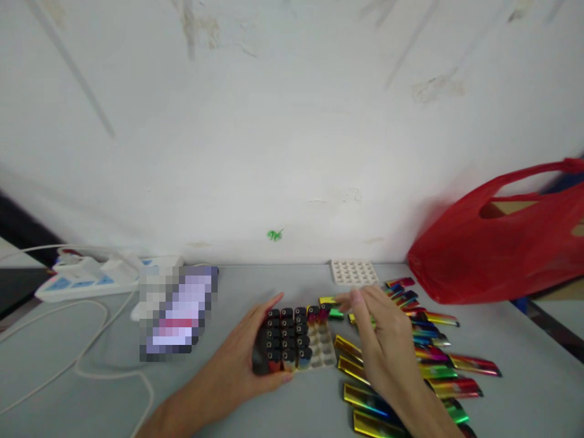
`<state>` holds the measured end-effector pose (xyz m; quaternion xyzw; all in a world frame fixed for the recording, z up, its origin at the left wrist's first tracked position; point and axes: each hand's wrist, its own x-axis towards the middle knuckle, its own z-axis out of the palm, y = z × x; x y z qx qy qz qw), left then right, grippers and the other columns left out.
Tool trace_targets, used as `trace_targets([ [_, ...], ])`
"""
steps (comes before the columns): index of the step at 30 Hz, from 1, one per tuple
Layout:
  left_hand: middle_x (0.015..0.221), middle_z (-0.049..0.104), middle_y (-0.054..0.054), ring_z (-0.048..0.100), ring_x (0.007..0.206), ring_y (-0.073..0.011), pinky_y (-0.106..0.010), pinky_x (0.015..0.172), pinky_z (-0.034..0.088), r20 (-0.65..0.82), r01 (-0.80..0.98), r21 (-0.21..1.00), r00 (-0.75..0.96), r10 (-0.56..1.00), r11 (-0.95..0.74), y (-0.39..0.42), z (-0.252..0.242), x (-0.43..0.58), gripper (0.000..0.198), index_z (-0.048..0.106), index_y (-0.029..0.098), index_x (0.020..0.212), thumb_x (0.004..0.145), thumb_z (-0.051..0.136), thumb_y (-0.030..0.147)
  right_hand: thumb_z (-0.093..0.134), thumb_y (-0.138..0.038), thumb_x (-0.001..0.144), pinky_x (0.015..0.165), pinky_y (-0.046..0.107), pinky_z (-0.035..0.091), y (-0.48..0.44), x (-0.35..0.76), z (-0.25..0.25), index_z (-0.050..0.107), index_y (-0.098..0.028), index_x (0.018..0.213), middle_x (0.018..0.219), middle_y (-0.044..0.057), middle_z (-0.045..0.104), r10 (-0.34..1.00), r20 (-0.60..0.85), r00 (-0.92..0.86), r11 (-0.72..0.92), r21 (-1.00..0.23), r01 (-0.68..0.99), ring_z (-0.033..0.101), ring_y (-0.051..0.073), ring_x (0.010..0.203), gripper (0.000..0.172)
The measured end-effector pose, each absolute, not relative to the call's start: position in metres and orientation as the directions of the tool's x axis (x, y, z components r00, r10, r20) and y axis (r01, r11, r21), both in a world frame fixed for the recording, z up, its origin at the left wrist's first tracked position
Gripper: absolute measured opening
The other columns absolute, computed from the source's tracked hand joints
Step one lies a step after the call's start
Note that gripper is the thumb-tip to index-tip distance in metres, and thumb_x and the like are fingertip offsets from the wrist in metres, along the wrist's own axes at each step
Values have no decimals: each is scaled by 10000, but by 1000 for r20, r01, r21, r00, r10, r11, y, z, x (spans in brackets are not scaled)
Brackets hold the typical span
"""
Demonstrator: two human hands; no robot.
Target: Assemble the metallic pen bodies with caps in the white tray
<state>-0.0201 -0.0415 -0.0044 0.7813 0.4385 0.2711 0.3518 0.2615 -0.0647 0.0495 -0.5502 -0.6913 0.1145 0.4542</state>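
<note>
A pale tray with rows of square pockets (329,358) rests on the table. Black-topped lighters (286,333) stand upright in its left columns and along its back row; bare pockets show at the right. My left hand (249,353) wraps the left side of the tray, thumb along the near edge and fingers at the far side. At the back right corner, my right hand (376,319) has its fingers drawn together beside the last upright lighter (325,309) and a gold lighter (326,300) lying behind. Blur hides what the fingertips hold.
Shiny multicoloured lighters (431,371) lie spread at the right, under and beyond my right forearm. Another white pocketed tray (354,272) lies by the wall. A red bag (502,249) stands at the far right; a phone (182,310), cables and a power strip (91,286) lie left.
</note>
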Motion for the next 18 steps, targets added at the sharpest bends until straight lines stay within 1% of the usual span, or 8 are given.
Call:
trace_targets([
  [3,1738,458,-96,490,1566,-399,-622,1337,344,100,494,793,473,876,-357,-41,-3,-21,1116,285,387,1719,822,934,241,350,-298,1180,957,459,448,-54,273,42,791,-208,982,997,131,776,853,516,84,225,-508,831,638,321,1015,492],
  [6,1734,468,-89,498,1561,-402,-612,1334,354,107,497,788,469,877,-362,-42,-2,-21,1099,303,383,1714,823,934,263,355,-224,1134,999,533,454,-47,281,33,786,-104,1208,1236,230,767,864,489,119,14,-258,966,611,400,1152,453],
  [8,1729,477,-87,507,1555,-398,-610,1333,356,104,500,788,468,878,-360,-42,-1,-20,1087,308,382,1713,828,930,266,406,-219,1102,981,573,459,-45,286,26,690,-24,1410,1401,308,684,877,448,175,-157,-78,984,593,467,1211,462],
  [9,1727,480,-90,509,1554,-397,-611,1333,354,100,500,789,467,878,-356,-42,-1,-20,1089,308,379,1712,826,931,261,433,-234,1093,968,582,461,-44,288,23,636,-4,1478,1443,337,646,882,428,199,-220,-1,976,593,493,1217,492],
  [11,1730,471,-103,499,1559,-401,-617,1337,341,99,500,789,470,877,-356,-43,0,-20,1092,313,366,1710,819,934,250,478,-275,1089,955,580,461,-43,294,16,588,4,1524,1465,370,609,891,393,225,-287,106,952,609,518,1213,529],
  [13,1743,448,-111,474,1574,-406,-624,1344,322,104,504,784,470,877,-363,-43,0,-20,1091,315,359,1710,818,934,241,501,-293,1085,956,572,456,-42,300,10,616,-13,1489,1447,373,615,905,362,224,-298,163,941,628,518,1213,505],
  [15,1752,430,-103,450,1590,-401,-626,1351,305,112,506,778,471,875,-372,-43,1,-20,1081,316,368,1708,825,927,236,509,-289,1081,961,571,447,-41,304,6,673,-57,1403,1415,349,641,918,335,213,-288,191,938,646,504,1201,430],
  [18,1731,457,-72,459,1583,-381,-608,1350,317,115,493,783,483,868,-378,-43,4,-19,1065,331,402,1697,828,926,237,504,-297,1092,964,590,433,-40,306,5,724,-103,1214,1296,300,695,927,316,201,-260,156,953,671,482,1132,318],
])
